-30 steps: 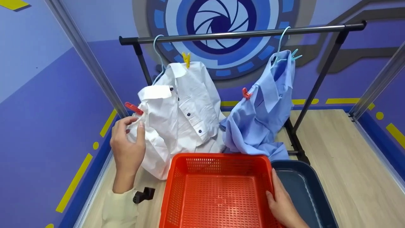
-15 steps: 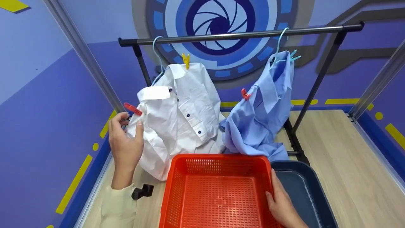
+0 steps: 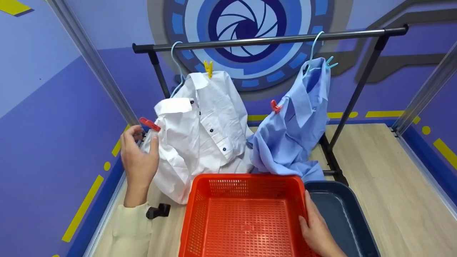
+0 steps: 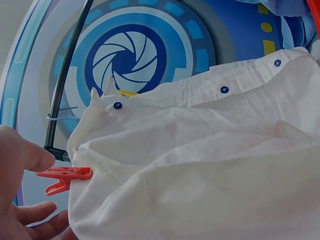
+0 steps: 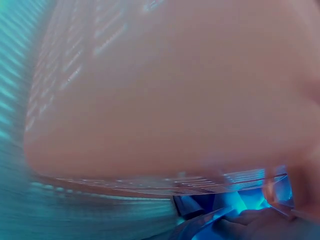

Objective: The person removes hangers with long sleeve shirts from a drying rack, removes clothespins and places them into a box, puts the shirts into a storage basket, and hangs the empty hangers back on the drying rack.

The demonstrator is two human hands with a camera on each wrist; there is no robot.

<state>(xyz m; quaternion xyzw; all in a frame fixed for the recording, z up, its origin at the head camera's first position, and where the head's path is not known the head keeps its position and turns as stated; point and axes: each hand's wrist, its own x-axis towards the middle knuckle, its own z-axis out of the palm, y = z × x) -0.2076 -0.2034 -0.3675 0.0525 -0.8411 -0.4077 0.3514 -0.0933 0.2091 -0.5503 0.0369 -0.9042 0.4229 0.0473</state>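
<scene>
Since a second ago, the left hand (image 3: 139, 162) has drawn slightly left and its thumb and fingers have parted more widely, while the red clothes peg (image 3: 150, 124) stays clipped to the shoulder of the white shirt (image 3: 175, 139), left of centre in the head view. That hand is relaxed and gripping nothing; the left wrist view shows its thumb close by the peg's outer end, though whether they touch I cannot tell. The right hand (image 3: 316, 228), at lower right, holds the right rim of the red basket (image 3: 246, 176), as before.

Two shirts hang on two hangers from one rail (image 3: 264, 40): the white one and, right of centre, a blue shirt (image 3: 282, 142). Four pegs show: the red one, a yellow peg (image 3: 208, 69) at the white collar, and on the blue shirt a second red peg (image 3: 275, 106) and a light-blue peg (image 3: 330, 63).

There are two containers: the basket, its perforated floor showing at bottom centre, and a dark tray (image 3: 326, 185) partly hidden behind it.
</scene>
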